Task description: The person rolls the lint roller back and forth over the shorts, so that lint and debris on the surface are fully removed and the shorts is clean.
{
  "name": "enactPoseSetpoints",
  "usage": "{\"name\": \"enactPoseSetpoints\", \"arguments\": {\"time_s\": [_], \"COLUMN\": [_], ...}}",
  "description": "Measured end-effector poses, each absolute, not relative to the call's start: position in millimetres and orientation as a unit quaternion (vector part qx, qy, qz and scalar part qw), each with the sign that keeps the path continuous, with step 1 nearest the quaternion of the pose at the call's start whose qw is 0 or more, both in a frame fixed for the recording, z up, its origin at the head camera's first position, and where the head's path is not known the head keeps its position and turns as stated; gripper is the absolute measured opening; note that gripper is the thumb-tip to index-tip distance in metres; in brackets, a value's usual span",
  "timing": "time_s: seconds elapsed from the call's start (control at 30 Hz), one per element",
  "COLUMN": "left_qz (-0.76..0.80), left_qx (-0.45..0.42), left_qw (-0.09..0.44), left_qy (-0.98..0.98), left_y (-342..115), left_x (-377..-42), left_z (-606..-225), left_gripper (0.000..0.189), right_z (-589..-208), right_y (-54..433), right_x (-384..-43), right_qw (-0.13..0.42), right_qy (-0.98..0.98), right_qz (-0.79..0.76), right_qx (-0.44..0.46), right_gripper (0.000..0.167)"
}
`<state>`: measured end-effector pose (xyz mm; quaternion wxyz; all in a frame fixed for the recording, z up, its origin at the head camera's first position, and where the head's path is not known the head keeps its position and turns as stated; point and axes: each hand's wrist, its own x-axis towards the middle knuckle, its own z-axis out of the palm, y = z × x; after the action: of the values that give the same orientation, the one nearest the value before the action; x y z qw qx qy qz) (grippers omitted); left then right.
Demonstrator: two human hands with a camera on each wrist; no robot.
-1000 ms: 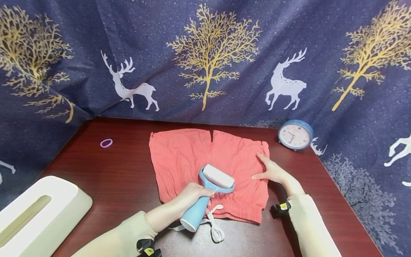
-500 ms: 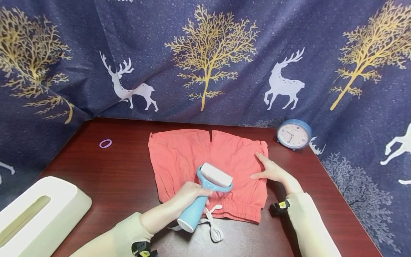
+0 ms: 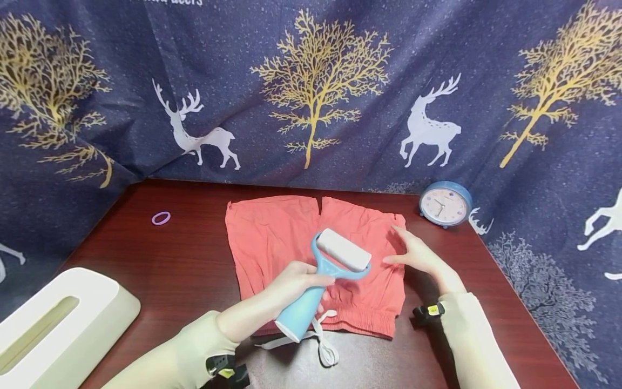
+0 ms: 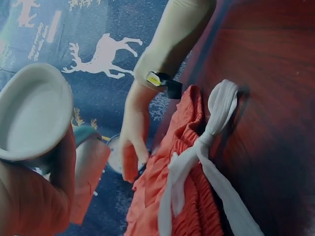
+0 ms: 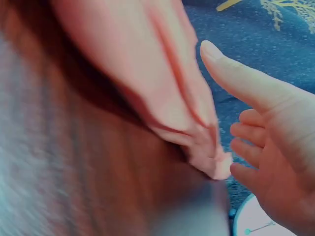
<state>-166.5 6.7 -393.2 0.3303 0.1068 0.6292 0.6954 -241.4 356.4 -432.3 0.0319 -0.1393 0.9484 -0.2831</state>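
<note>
My left hand (image 3: pixel 298 278) grips the blue handle of a lint roller (image 3: pixel 343 249), its white roll held over the middle of coral-red shorts (image 3: pixel 277 232). The shorts lie flat on the table, elastic waistband toward me, with a white drawstring (image 3: pixel 326 351) trailing off the front. In the left wrist view, the handle's round white end (image 4: pixel 37 115) shows close up beside the drawstring (image 4: pixel 202 147). My right hand (image 3: pixel 420 256) hovers at the right edge of the shorts, thumb spread from the fingers and nothing held. The right wrist view shows that hand (image 5: pixel 285 132) apart from the cloth (image 5: pixel 142 64).
A white box with a slot in its top (image 3: pixel 104 302) stands at the front left. A purple ring (image 3: pixel 161 218) lies at the back left. Near the back right corner stands a blue round clock (image 3: pixel 445 203). A dark blue patterned curtain (image 3: pixel 272 135) hangs behind the table.
The lint roller has risen and moved right and away from me in the left hand. My right hand has lifted slightly from the shorts. The shorts lie as before.
</note>
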Motion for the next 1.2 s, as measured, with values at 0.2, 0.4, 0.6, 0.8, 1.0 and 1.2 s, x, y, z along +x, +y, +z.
{"name": "enactPoseSetpoints", "arguments": {"time_s": [0.2,0.4,0.6,0.8,1.0,1.2], "left_qz": [0.698,0.678,0.671,0.672,0.666,0.667], "left_qx": [0.133,0.139,0.14,0.128,0.129,0.116], "left_qw": [0.346,0.347,0.354,0.359,0.365,0.367], "left_qy": [0.612,0.633,0.636,0.635,0.638,0.638], "left_y": [27.8,49.5,70.9,82.0,85.4,86.9], "left_x": [-175.9,-184.6,-185.9,-185.2,-191.1,-195.5], "left_z": [-400.5,-411.1,-426.1,-436.1,-439.8,-441.3], "left_gripper": [0.028,0.024,0.028,0.024,0.025,0.027], "right_z": [-427.0,-432.0,-437.5,-440.9,-445.5,-445.6], "right_y": [370.0,383.9,390.1,393.8,396.6,395.1], "right_x": [-237.5,-233.3,-227.1,-223.0,-223.6,-222.3], "right_qw": [0.032,0.039,0.043,0.052,0.048,0.058], "right_qy": [0.942,0.947,0.948,0.95,0.952,0.949], "right_qz": [-0.306,-0.283,-0.275,-0.269,-0.261,-0.273], "right_qx": [-0.132,-0.149,-0.155,-0.149,-0.155,-0.147], "right_gripper": [0.103,0.1,0.095,0.094,0.096,0.099]}}
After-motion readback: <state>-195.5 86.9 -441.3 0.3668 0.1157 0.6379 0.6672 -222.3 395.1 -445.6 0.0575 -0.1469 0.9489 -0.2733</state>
